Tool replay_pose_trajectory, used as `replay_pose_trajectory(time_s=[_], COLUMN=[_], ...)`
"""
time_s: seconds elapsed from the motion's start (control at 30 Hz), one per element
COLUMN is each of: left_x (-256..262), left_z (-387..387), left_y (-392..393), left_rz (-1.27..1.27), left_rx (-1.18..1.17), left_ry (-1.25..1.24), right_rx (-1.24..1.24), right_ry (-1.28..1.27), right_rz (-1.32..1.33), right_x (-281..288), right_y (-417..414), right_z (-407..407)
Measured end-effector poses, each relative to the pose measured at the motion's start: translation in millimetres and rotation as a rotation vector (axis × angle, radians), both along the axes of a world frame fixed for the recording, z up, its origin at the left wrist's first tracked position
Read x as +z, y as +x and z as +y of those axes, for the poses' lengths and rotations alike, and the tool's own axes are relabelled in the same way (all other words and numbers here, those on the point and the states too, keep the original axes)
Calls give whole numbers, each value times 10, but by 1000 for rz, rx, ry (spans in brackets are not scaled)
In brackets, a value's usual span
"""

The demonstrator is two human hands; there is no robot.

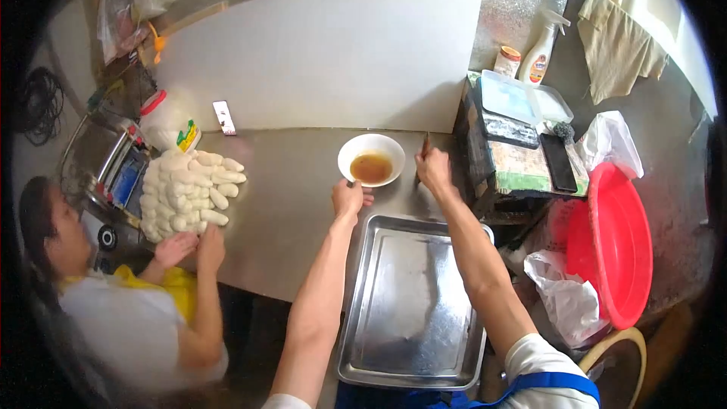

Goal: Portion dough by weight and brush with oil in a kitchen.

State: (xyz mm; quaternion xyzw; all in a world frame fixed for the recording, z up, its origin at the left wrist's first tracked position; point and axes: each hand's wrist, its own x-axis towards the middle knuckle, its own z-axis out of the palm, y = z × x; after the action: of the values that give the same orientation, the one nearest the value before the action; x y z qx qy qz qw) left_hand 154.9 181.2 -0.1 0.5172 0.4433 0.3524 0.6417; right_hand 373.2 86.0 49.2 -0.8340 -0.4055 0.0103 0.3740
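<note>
A white bowl (372,142) with some brown liquid in it stands on the metal table (284,204). My left hand (349,199) is at the bowl's near edge, its fingers touching or gripping the rim; some fingers point right. To the right of the bowl, my right hand (433,167) is closed around a thin brown tool (426,145), perhaps a brush or a knife, most of it hidden by the fingers. Below both hands, a rectangular stainless steel tray (412,307) lies under and between my forearms, its surface shiny.
At the left a co-worker (125,318) has both hands at a pile of white dough pieces (182,187). A phone (224,118) leans against the white board (324,62). On the right are a box (519,167) bearing containers, a spray bottle (537,59) and a red basin (622,244).
</note>
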Motion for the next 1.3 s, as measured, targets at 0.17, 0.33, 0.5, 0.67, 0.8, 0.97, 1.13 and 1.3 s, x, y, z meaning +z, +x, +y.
replay_pose_trajectory(time_s=[0.17, 0.33, 0.5, 0.67, 0.8, 0.97, 1.13, 1.3], left_x=[82, 355, -54, -23, -58, -70, -127, 80], left_z=[-355, -1440, -1857, -1926, -1874, -1809, -1668, -1078], left_y=[-328, -1033, -1365, -1434, -1461, -1279, -1195, -880], left_rz=[242, 760, 591, 503, 564, 509, 476, 483], left_rx=[23, -235, -177, -46, 0, 68, 134, 186], left_ry=[284, 675, 658, 442, 452, 399, 569, 667], right_rx=[63, 190, 219, 164, 162, 86, 129, 134], right_ry=[299, 145, 17, -108, -79, 66, 83, 183], right_rz=[-116, 225, -5, 181, 192, 52, 115, 240], right_x=[656, 728, 29, 30, 225, 179, 359, 396], right_y=[-246, -161, 20, -35, -239, -138, -249, -121], right_z=[57, 298, 666, 683, 627, 593, 524, 336])
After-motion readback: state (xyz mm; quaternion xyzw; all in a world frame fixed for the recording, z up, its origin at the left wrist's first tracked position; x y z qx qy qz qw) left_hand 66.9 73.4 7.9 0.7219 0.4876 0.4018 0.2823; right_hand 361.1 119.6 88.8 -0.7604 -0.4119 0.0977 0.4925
